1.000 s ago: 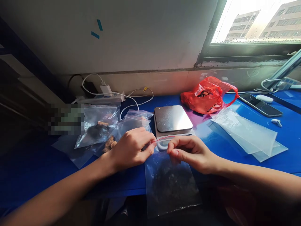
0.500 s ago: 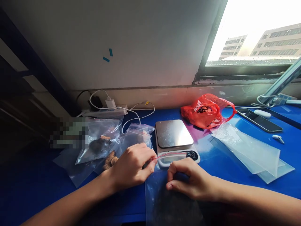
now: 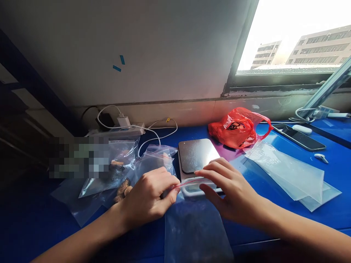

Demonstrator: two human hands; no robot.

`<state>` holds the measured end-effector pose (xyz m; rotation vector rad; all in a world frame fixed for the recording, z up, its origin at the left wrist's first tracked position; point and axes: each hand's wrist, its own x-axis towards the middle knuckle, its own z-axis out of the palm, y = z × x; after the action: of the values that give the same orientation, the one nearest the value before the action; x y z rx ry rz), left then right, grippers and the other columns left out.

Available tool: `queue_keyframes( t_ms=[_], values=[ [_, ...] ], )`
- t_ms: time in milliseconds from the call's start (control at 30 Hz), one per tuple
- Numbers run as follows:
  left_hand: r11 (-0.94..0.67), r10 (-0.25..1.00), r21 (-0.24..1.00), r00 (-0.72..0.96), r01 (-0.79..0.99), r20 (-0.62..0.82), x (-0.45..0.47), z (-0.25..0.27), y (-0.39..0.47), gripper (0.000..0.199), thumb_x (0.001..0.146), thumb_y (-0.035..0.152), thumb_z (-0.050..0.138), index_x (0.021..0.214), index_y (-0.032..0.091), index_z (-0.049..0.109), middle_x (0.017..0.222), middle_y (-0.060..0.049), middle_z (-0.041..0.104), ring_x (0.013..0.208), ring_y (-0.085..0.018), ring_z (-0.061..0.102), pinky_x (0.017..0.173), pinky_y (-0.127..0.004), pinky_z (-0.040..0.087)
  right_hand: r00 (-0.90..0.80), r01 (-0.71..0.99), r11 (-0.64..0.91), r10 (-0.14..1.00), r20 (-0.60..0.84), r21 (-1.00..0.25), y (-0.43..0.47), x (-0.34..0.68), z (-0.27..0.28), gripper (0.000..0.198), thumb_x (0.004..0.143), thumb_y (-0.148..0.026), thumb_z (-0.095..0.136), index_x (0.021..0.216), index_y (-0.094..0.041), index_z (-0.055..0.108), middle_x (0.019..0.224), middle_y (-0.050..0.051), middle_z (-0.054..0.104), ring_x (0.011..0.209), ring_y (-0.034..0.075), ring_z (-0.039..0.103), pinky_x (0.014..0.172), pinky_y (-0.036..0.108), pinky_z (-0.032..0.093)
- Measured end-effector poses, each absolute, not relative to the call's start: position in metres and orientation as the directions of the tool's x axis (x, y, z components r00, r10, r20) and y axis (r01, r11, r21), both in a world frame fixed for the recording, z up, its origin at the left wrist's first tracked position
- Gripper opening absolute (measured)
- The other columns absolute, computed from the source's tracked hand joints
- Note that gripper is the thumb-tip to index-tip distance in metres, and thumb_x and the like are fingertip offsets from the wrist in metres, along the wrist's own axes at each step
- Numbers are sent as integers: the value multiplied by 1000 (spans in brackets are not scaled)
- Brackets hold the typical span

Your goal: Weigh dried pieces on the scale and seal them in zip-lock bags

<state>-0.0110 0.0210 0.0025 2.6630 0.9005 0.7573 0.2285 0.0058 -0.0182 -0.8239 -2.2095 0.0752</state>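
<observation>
My left hand (image 3: 156, 191) pinches the top left corner of a clear zip-lock bag (image 3: 196, 228), whose red seal line runs to the right. The bag hangs down toward the desk's front edge and looks flat. My right hand (image 3: 230, 186) is over the bag's right top end, thumb and fingers apart; it grips nothing that I can see. Just behind the bag stands a white digital kitchen scale (image 3: 196, 155) with a bare steel plate; my right hand hides its buttons. Beside my left wrist, brown dried pieces (image 3: 123, 190) lie among clear bags (image 3: 155, 160).
A red plastic bag (image 3: 238, 128) with dark contents sits behind the scale. To the right lie flat clear bags (image 3: 290, 175), a phone (image 3: 298, 137), a white case (image 3: 302, 129) and an earbud (image 3: 320, 158). A power strip (image 3: 137, 128) with white cables runs along the wall.
My right hand has risen and its curled fingers have spread, now near the seal line and covering the scale's buttons. My left hand keeps its pinch. The view has shifted slightly.
</observation>
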Motion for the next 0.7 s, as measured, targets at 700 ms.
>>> queue_keyframes(
  t_ms=[700],
  values=[
    [-721, 689, 485, 591, 496, 420, 8, 0, 7, 16, 90, 19, 55, 79, 17, 65, 71, 0, 64, 68, -14, 57, 64, -27, 43, -380, 376, 740, 672, 636, -558, -5, 199, -21, 21, 86, -7, 49, 102, -20, 53, 83, 2, 67, 72, 12, 63, 64, 24, 49]
  ],
)
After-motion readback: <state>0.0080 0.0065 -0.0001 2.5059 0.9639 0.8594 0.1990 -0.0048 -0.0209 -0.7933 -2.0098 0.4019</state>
